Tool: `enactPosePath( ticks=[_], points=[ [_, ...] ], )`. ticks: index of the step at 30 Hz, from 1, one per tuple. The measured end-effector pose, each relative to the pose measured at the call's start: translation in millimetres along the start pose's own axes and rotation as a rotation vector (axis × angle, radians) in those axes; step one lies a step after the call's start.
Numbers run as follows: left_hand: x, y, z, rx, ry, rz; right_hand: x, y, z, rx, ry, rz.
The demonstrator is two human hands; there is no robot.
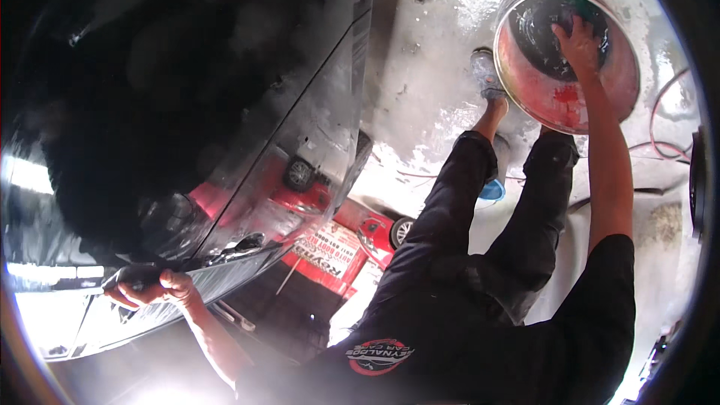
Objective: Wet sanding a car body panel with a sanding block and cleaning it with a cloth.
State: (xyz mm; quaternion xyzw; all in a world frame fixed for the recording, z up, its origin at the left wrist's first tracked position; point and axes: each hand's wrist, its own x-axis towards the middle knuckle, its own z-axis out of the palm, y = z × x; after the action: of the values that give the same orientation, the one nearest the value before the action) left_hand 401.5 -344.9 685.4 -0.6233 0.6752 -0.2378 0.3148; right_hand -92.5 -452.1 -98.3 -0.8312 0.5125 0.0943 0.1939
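The bucket, red-toned inside with a pale rim, is on the floor at the upper right of the head view. Its round mouth faces the camera; its long axis runs from the mouth toward the base, which lies farther up in the view.

The right hand is the nearer one: it is inside the bucket mouth, arm extended, fingers spread over the dark contents. Whether the fingertips touch anything below cannot be determined.

The left hand is at the opposite side, lower left, well apart from the bucket. Its fingers are curled around a dark object at the edge of the glossy dark car; the object's kind cannot be determined. From this hand, the bucket lies up and to the right, beyond the person's legs.

A thin red hose lies to the right of the bucket. A blue item shows between the legs.
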Motion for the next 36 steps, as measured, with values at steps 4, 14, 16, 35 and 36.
enactPosePath(
  ticks=[4, 14, 16, 35, 36],
  points=[
    [3.1, -4.9, -5.6, 0.184, 0.006, 0.065, 9.5, 3.5, 57.4, 0.048, 0.128, -0.099],
    [2.8, 4.0, 18.2, 0.113, 0.033, 0.02, -58.0, 134.6, 166.8, -0.118, -0.008, -0.17],
    [5.5, -3.9, -6.3, 0.135, 0.049, -0.006, -18.4, 57.5, 120.2, -0.179, -0.275, -0.345],
    [-4.8, -4.4, -20.9, -0.356, 0.264, -0.368, -90.6, -215.2, -611.6, 1.307, -0.273, -0.208],
    [-1.1, -3.9, -19.6, -0.391, 0.281, -0.385, -85.6, -234.1, -645.7, 1.299, -0.239, -0.25]
  ],
)
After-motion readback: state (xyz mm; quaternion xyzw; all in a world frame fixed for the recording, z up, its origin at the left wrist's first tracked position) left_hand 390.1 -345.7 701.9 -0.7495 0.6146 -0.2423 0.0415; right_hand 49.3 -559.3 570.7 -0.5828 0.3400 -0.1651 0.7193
